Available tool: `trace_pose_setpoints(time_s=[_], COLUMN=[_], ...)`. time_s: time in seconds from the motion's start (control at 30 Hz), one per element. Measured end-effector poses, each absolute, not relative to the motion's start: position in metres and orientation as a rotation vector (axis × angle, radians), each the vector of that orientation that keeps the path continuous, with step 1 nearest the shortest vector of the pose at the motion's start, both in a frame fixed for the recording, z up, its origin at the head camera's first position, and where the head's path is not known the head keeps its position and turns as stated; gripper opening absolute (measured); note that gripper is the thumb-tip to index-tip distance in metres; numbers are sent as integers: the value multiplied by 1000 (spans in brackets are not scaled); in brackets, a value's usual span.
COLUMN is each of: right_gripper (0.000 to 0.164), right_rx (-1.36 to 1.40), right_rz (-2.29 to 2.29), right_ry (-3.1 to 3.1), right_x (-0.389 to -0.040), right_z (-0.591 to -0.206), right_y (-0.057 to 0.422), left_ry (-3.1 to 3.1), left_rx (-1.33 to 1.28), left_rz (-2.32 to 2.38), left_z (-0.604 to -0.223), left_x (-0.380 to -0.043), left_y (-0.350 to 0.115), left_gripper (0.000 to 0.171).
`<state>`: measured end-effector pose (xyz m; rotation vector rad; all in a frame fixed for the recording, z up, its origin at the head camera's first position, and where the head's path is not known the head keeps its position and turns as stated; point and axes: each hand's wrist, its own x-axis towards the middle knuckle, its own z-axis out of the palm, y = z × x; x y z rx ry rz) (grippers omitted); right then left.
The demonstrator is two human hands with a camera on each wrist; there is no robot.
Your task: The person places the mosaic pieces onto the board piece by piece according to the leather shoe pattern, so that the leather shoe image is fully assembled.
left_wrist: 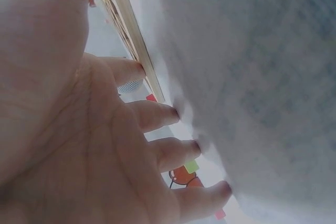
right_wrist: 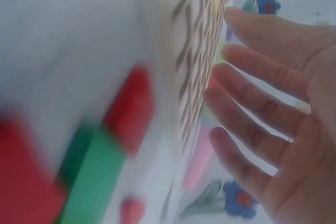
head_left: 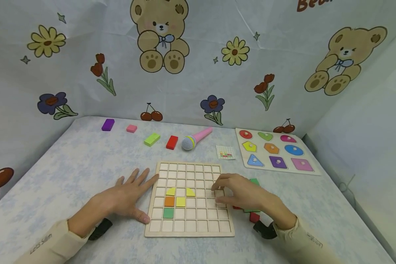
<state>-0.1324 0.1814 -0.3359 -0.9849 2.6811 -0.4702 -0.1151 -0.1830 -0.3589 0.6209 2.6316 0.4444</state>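
A wooden grid board [head_left: 209, 214] lies on the table between the hands. On its left half sit two yellow curved-edge pieces [head_left: 171, 191], an orange square [head_left: 169, 201], a yellow square [head_left: 180, 201] and a green square [head_left: 168, 213]. My left hand [head_left: 127, 200] rests with fingers spread at the board's left side, its index finger and thumb right at the edge. Over the right columns hovers my right hand [head_left: 242, 190], fingers loosely bent and holding nothing, as the right wrist view shows. Red blocks [right_wrist: 134, 108] and green blocks [right_wrist: 94, 177] lie beneath it, partly hidden in the head view.
Behind the board are a purple block [head_left: 108, 124], a pink block [head_left: 131, 128], a lime block [head_left: 152, 139], a red block [head_left: 172, 142] and a pink toy microphone [head_left: 198, 137]. A small pattern card [head_left: 225, 152] lies beside a knobbed shape puzzle [head_left: 264, 157] at back right.
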Motion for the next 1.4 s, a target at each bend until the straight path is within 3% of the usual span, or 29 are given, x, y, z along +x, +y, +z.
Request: trace_pose_setpoints(time_s=[0.47,1.07,1.4], right_gripper=[26,15,19], right_rx=[-853,-906,-896], right_rz=[-508,-467,-479], right_ry=[2713,2738,2762], right_x=[-129,-123,-127], right_z=[-344,-354,-346], right_y=[237,246,233], left_ry=[2638,2622,2621], left_rx=[609,623,632], left_rz=[450,466,469], left_z=[-357,-357,-358], left_x=[-114,-114,-114], left_y=[-184,-185,-184], left_gripper=[129,128,129])
